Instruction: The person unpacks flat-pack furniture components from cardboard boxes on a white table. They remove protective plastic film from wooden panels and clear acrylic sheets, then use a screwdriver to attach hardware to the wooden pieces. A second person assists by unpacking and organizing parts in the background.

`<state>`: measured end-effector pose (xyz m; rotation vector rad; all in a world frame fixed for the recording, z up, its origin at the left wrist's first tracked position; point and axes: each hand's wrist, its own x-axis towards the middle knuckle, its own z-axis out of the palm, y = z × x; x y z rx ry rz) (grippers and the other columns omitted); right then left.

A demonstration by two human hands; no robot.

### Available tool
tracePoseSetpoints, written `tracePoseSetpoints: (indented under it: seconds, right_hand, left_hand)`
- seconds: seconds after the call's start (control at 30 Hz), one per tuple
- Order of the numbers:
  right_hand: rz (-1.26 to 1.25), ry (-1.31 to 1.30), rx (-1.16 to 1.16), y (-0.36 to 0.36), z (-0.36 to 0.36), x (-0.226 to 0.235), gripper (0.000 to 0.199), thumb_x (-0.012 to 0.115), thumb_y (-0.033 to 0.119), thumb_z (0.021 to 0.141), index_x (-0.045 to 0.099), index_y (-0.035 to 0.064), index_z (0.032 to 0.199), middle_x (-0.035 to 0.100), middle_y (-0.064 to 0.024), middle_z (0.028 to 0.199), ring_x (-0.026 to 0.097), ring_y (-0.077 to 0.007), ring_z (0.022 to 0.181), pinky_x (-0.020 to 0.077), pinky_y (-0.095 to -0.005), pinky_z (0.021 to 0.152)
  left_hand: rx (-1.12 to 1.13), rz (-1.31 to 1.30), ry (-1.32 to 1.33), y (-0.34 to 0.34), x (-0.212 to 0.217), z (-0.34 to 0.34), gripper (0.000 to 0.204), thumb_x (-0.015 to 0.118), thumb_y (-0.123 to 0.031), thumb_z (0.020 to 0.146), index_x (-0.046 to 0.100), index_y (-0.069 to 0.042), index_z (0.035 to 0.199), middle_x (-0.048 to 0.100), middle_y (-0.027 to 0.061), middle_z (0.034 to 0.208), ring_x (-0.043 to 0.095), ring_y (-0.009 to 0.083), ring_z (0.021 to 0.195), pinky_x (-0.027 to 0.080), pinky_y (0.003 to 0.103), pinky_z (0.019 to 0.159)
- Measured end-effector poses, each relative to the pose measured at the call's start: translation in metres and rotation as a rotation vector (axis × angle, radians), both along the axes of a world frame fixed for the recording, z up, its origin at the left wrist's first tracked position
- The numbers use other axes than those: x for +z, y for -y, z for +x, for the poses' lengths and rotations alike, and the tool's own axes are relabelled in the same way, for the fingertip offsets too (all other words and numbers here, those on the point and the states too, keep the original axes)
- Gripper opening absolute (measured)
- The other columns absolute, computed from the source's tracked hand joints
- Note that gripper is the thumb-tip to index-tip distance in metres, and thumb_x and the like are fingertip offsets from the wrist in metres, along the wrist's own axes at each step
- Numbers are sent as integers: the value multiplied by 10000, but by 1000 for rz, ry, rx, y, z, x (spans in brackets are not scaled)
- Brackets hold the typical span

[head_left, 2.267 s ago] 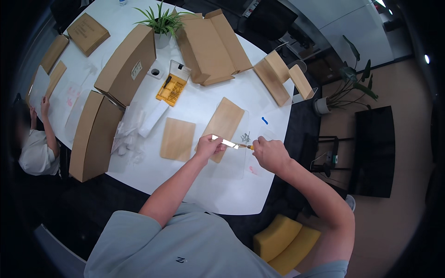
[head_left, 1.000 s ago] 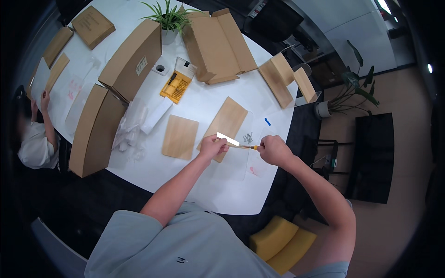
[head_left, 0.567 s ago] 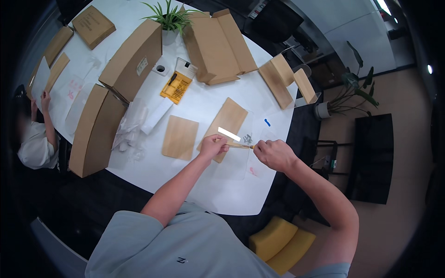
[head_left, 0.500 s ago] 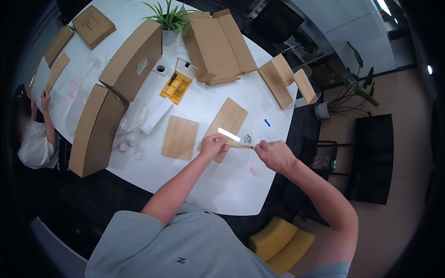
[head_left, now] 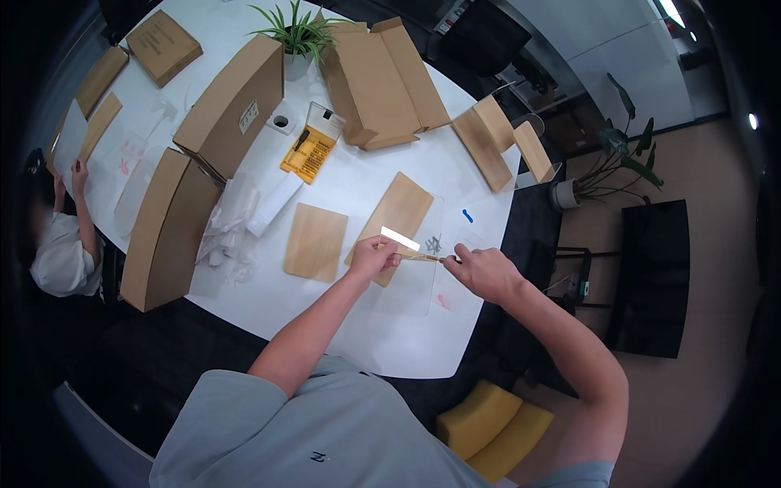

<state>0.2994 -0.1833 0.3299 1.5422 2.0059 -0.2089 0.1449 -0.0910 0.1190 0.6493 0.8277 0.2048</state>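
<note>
My left hand (head_left: 373, 258) is closed on the end of a narrow light-wood piece that points right. A bright white strip (head_left: 400, 237) shows just above it; whether the two are joined I cannot tell. My right hand (head_left: 486, 272) grips a screwdriver (head_left: 442, 259), its handle mostly hidden by the fingers and its thin tip meeting the right end of the wood piece. Beneath the left hand lies a long wooden board (head_left: 404, 207), with a squarer wooden board (head_left: 316, 242) to its left. A small heap of screws (head_left: 434, 244) sits just beyond the screwdriver.
A blue tool (head_left: 467, 215) lies right of the screws. Farther off are an orange tool-bit case (head_left: 307, 154), an open cardboard box (head_left: 378, 81), a wooden stand (head_left: 485, 150) and a potted plant (head_left: 298, 61). Plastic wrapping (head_left: 232, 220) and tall cardboard (head_left: 175, 232) stand left, beyond which another person's hand (head_left: 79, 175) works.
My right hand has shifted its fingers on the screwdriver, the index finger lifting a little. My left hand and the wood piece stay almost in place.
</note>
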Motion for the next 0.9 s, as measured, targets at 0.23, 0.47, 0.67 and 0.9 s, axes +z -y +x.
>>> tracePoseSetpoints:
  seconds: [0.23, 0.47, 0.67, 0.9]
  right_hand:
    - [-19, -56, -153, -2, -3, -9, 152, 612, 125, 856, 636, 2, 943, 637, -132, 838, 671, -289, 675, 563, -383, 616]
    - [-80, -182, -624, -10, 1, -13, 171, 586, 127, 890, 623, -24, 961, 645, -151, 862, 666, -310, 665, 558, -416, 659]
    - [-10, -28, 62, -1, 5, -4, 153, 596, 94, 853, 609, -12, 963, 638, -136, 878, 668, -275, 651, 559, -386, 590]
    - [-45, -196, -567, -3, 1, -15, 159, 640, 99, 864, 644, -16, 974, 662, -137, 820, 677, -284, 700, 554, -403, 665]
  left_hand:
    - [9, -2, 13, 1, -4, 0, 125, 666, -165, 889, 631, -55, 939, 700, 60, 811, 669, 94, 698, 550, 241, 684]
    - [19, -2, -2, 2, 2, 0, 113, 650, -149, 894, 630, -50, 942, 698, 64, 801, 672, 102, 703, 553, 242, 683]
    - [10, -2, -6, 0, 2, 1, 123, 653, -154, 890, 630, -48, 949, 700, 63, 814, 676, 105, 713, 557, 251, 693]
    - [7, 5, -17, 2, 0, 1, 136, 663, -163, 890, 635, -49, 958, 698, 60, 817, 675, 104, 718, 558, 255, 699]
